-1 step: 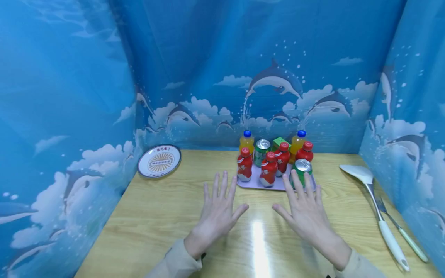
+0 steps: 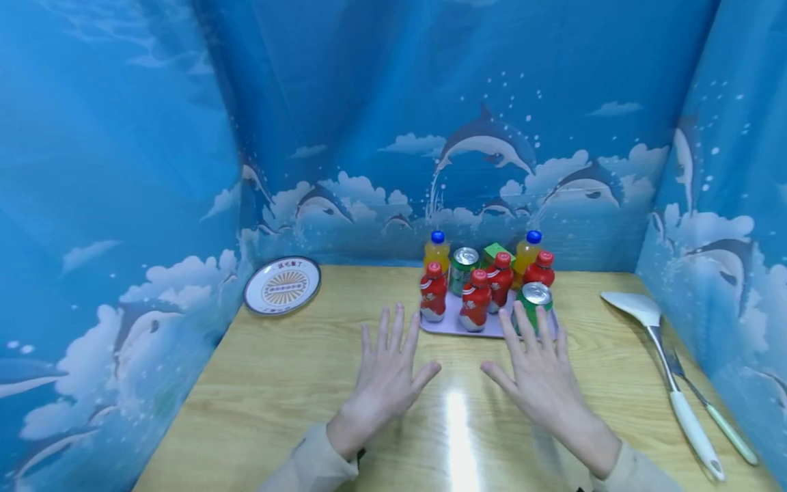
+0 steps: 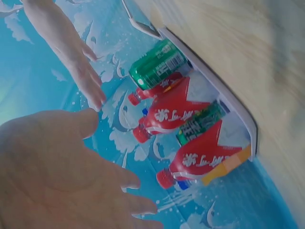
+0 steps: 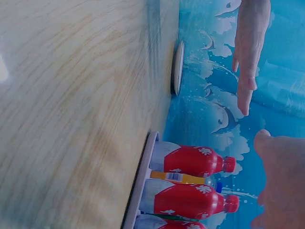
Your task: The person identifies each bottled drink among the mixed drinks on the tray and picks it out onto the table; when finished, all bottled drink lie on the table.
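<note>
My left hand (image 2: 386,379) is held above the table with its fingers straight and spread, holding nothing. My right hand (image 2: 541,376) hovers likewise, palm down and empty; in the head view its fingertips overlap a green can (image 2: 535,295). Past both hands stands a lilac tray (image 2: 445,328) with drinks on it. Several red bottles (image 2: 475,304) with red caps stand there, along with another green can (image 2: 463,270). Behind them are two orange drink bottles with blue caps (image 2: 437,237) and a partly hidden green box (image 2: 494,251).
A white plate (image 2: 283,285) with a dark rim lies at the table's back left. Along the right edge lie a spatula (image 2: 673,379) with a pale handle and a fork (image 2: 701,395) with a green handle. Blue dolphin-print sheeting (image 2: 369,137) encloses the back and sides.
</note>
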`<state>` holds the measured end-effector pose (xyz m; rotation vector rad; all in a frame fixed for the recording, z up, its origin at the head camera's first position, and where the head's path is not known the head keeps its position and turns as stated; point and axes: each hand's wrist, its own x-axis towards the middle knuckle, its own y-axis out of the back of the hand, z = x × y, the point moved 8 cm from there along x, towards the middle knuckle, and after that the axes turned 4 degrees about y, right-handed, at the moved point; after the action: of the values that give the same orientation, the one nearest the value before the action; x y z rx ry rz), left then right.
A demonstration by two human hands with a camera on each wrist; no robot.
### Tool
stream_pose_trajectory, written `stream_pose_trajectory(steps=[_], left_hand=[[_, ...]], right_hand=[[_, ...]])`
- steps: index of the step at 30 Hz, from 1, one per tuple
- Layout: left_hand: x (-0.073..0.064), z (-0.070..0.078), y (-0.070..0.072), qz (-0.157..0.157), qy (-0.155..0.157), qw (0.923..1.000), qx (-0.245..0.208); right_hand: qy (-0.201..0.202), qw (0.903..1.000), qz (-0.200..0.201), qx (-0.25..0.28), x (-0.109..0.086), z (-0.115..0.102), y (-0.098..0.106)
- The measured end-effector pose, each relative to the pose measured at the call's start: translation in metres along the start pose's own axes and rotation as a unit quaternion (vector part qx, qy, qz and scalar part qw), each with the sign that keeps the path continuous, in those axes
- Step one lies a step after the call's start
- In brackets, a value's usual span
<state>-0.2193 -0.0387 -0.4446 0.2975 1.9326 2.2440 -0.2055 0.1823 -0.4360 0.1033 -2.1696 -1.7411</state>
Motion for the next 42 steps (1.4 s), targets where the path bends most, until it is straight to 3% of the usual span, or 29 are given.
stream_pose_trajectory(steps=[3, 6, 9, 12, 16, 19, 23, 28, 34, 42], left_hand=[[0.003, 0.001, 0.003, 0.002, -0.003, 0.9998, -0.022], [0.016, -0.002, 0.012, 0.020, -0.011, 0.9974, -0.068], [0.040, -0.010, 0.026, 0.047, -0.014, 0.9898, -0.134], [0.068, -0.017, 0.032, 0.062, -0.012, 0.9735, -0.220], [0.099, -0.025, 0.022, 0.066, -0.007, 0.9499, -0.306], [0.116, -0.027, 0.008, 0.065, -0.005, 0.9406, -0.333], [0.130, -0.030, -0.013, 0.057, 0.008, 0.9335, -0.354], [0.139, -0.030, -0.029, 0.057, 0.017, 0.9267, -0.371], [0.144, -0.025, -0.037, 0.063, 0.023, 0.9193, -0.388], [0.144, -0.025, -0.039, 0.095, 0.022, 0.9282, -0.359]], right_hand=[[0.005, 0.9996, 0.027, 0.006, 0.003, 0.002, 0.006], [-0.007, 0.9949, 0.092, 0.041, 0.010, 0.017, 0.021], [-0.057, 0.9801, 0.156, 0.109, 0.019, 0.050, 0.035], [-0.122, 0.9595, 0.191, 0.167, 0.030, 0.095, 0.039], [-0.185, 0.9485, 0.163, 0.198, 0.044, 0.149, 0.021], [-0.213, 0.9498, 0.111, 0.200, 0.050, 0.174, -0.001], [-0.239, 0.9500, 0.048, 0.195, 0.050, 0.192, -0.027], [-0.250, 0.9534, 0.016, 0.167, 0.053, 0.198, -0.044], [-0.245, 0.9566, 0.001, 0.158, 0.058, 0.199, -0.052], [-0.234, 0.9579, -0.012, 0.165, 0.058, 0.197, -0.060]])
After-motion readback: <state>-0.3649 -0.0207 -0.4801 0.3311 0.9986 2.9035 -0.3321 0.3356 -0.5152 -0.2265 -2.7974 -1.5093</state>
